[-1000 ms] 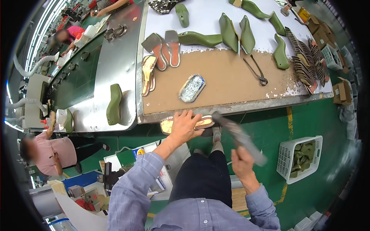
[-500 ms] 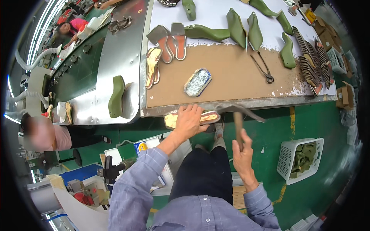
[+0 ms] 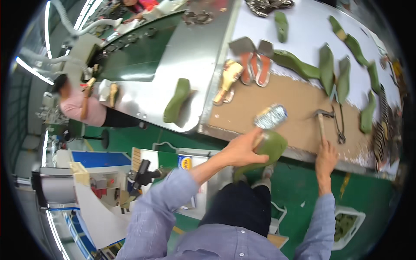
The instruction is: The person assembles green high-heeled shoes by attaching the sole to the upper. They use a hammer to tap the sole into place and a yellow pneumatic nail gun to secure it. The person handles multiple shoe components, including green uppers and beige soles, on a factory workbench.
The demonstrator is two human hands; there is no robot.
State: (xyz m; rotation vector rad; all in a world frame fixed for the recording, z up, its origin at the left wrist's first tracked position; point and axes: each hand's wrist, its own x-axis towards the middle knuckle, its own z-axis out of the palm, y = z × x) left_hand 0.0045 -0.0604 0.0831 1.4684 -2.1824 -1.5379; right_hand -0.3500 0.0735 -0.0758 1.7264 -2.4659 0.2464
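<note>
My left hand (image 3: 243, 149) grips a green shoe last (image 3: 272, 146) over the table's front edge, fingers closed round one end. The last is blurred, and the hand hides part of it. In my right hand (image 3: 326, 159) is the lower end of a hammer's wooden handle (image 3: 321, 128). The hammer's dark head lies over the brown board, beside a pair of pincers (image 3: 340, 125). Between my hands and further back sits a small tray of shiny nails or tacks (image 3: 271, 116), too fine to make out singly.
Several green lasts (image 3: 326, 67) lie across the table (image 3: 299, 102). Red-lined sandal pieces (image 3: 263, 65) and yellowish insoles (image 3: 229, 78) rest at its left. A metal bench (image 3: 197, 52) adjoins, with one last (image 3: 177, 100). A person in pink (image 3: 82, 104) stands left; a white crate (image 3: 352, 234) is at lower right.
My left hand has turned the last over, so its green side now shows instead of the yellow sole. The hammer has moved forward onto the table beside the pincers. The view has swung left.
</note>
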